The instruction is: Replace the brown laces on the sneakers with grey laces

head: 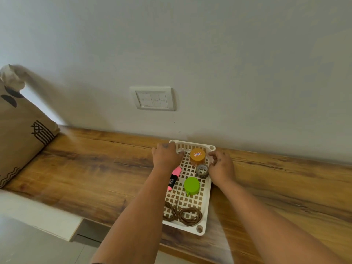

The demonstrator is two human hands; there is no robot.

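Observation:
A white lattice basket point(203, 223) stands on a wooden shelf against the wall. Coiled brown laces point(187, 216) lie in its near end. A small grey coil, possibly the grey laces point(202, 170), lies near its far right side. My left hand point(166, 155) grips the basket's far left rim. My right hand point(222, 166) grips the far right rim, fingers curled over the edge beside the grey coil. No sneakers are in view.
Inside the basket also sit an orange-lidded jar point(197, 156), a green lid point(191, 185) and a pink highlighter point(174, 178). A patterned beige cushion point(21, 126) leans at the shelf's left end. A wall switch plate point(154, 99) is above the wooden shelf point(95, 164).

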